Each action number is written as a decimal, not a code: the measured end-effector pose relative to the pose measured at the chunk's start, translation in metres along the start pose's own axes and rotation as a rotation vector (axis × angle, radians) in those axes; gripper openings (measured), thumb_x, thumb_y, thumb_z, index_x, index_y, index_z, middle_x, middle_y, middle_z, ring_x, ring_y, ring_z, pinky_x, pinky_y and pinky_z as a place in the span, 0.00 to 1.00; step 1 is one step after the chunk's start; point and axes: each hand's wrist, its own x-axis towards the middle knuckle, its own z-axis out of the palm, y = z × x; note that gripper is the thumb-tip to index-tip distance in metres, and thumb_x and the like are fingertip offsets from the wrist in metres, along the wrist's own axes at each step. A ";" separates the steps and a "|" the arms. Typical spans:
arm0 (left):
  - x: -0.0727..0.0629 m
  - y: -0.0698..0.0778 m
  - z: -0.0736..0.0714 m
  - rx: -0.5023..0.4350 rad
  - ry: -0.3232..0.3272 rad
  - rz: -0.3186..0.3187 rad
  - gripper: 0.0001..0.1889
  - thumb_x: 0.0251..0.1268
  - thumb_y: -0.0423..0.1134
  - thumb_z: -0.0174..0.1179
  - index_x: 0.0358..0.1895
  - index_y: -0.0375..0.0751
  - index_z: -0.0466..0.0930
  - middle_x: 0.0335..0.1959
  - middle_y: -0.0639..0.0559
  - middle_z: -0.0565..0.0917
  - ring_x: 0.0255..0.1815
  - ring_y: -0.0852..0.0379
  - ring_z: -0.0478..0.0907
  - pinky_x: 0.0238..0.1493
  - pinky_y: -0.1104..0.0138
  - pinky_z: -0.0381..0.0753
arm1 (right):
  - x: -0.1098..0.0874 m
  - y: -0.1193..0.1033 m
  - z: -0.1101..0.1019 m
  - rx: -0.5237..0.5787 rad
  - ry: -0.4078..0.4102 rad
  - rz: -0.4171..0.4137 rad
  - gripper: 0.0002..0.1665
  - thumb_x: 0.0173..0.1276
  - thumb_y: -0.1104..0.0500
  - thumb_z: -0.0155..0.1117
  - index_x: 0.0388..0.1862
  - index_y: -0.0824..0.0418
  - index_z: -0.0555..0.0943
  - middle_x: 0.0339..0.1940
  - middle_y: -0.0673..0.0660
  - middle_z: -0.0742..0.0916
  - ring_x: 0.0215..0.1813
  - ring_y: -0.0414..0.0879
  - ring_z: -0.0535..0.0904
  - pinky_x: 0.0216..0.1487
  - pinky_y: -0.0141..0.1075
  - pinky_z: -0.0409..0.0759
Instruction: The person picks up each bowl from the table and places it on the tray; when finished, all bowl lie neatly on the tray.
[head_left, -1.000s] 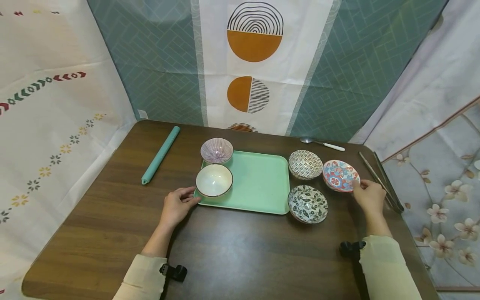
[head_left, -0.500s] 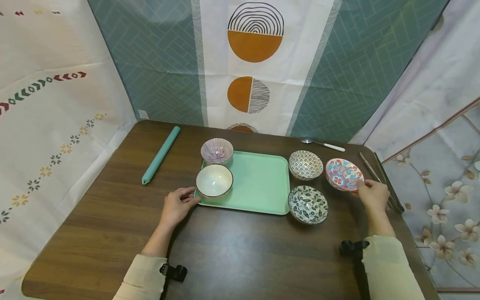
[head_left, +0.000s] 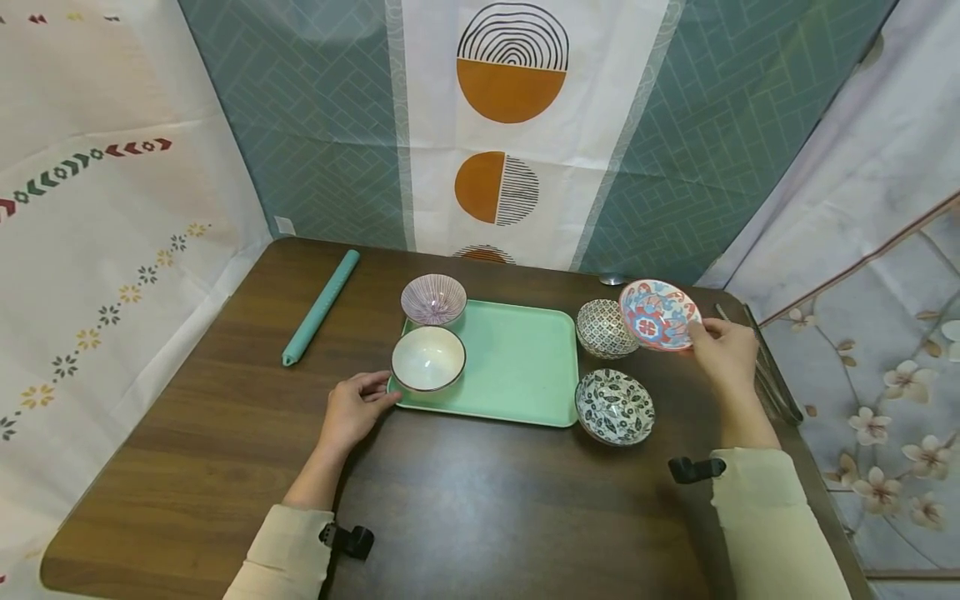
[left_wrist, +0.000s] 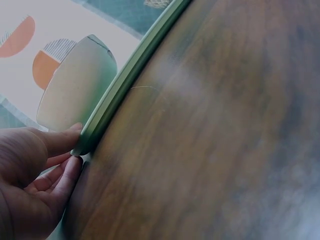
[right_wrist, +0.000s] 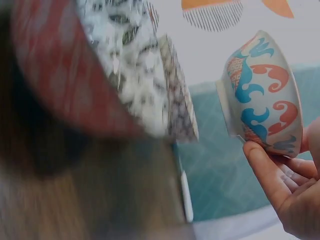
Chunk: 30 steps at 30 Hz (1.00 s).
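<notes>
My right hand [head_left: 727, 354] grips the rim of a red and blue patterned bowl [head_left: 658, 315]. The bowl is raised and overlaps a lattice-patterned bowl [head_left: 600, 332] in the head view; its painted outer side [right_wrist: 267, 97] shows in the right wrist view. At the front left corner of a mint green tray [head_left: 517, 362], my left hand [head_left: 358, 412] pinches the edge, thumb above and fingers below [left_wrist: 72, 180]. A white bowl with a dark rim [head_left: 428, 358] and a purple striped bowl [head_left: 433, 300] stand at the tray's left side.
A bowl with dark leaves [head_left: 615, 407] is beside the tray's front right corner. A spoon [head_left: 612, 280], partly hidden by the raised bowl, lies at the back. Thin utensils [head_left: 772, 379] lie by the right edge, and a green roll [head_left: 321, 308] at the left.
My right hand has lifted the red and blue bowl off the table, first shifting slightly right, then up and left toward the lattice-patterned bowl. The left hand and tray stay put.
</notes>
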 end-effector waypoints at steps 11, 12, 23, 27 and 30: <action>0.000 -0.001 -0.001 -0.018 -0.010 -0.001 0.20 0.60 0.29 0.73 0.55 0.25 0.83 0.47 0.33 0.85 0.47 0.41 0.86 0.44 0.72 0.86 | -0.009 -0.045 0.064 0.008 -0.155 -0.121 0.21 0.77 0.60 0.54 0.55 0.77 0.82 0.40 0.73 0.86 0.22 0.32 0.82 0.32 0.30 0.87; 0.000 -0.001 -0.001 -0.021 -0.010 0.000 0.21 0.60 0.29 0.73 0.55 0.25 0.83 0.47 0.33 0.85 0.47 0.41 0.86 0.44 0.72 0.86 | -0.009 -0.047 0.070 -0.001 -0.168 -0.130 0.21 0.77 0.61 0.53 0.54 0.77 0.82 0.40 0.73 0.87 0.22 0.32 0.82 0.31 0.29 0.87; -0.001 0.000 -0.001 -0.021 -0.011 0.011 0.20 0.60 0.28 0.72 0.55 0.24 0.82 0.46 0.32 0.85 0.47 0.40 0.86 0.44 0.71 0.86 | -0.019 -0.062 0.129 -0.133 -0.357 -0.209 0.20 0.78 0.63 0.50 0.55 0.78 0.80 0.38 0.70 0.87 0.32 0.54 0.88 0.27 0.32 0.84; 0.000 0.000 -0.001 -0.029 -0.013 0.006 0.21 0.60 0.28 0.72 0.55 0.24 0.82 0.47 0.32 0.85 0.47 0.40 0.86 0.45 0.70 0.86 | -0.024 -0.067 0.147 -0.157 -0.410 -0.209 0.19 0.77 0.64 0.51 0.55 0.77 0.81 0.34 0.69 0.87 0.32 0.56 0.88 0.26 0.33 0.82; 0.000 0.000 -0.001 -0.032 -0.014 0.002 0.21 0.60 0.28 0.72 0.55 0.24 0.82 0.47 0.32 0.85 0.48 0.39 0.86 0.45 0.70 0.86 | -0.026 -0.070 0.159 -0.191 -0.450 -0.204 0.19 0.77 0.64 0.51 0.54 0.76 0.82 0.30 0.67 0.88 0.30 0.56 0.87 0.22 0.33 0.78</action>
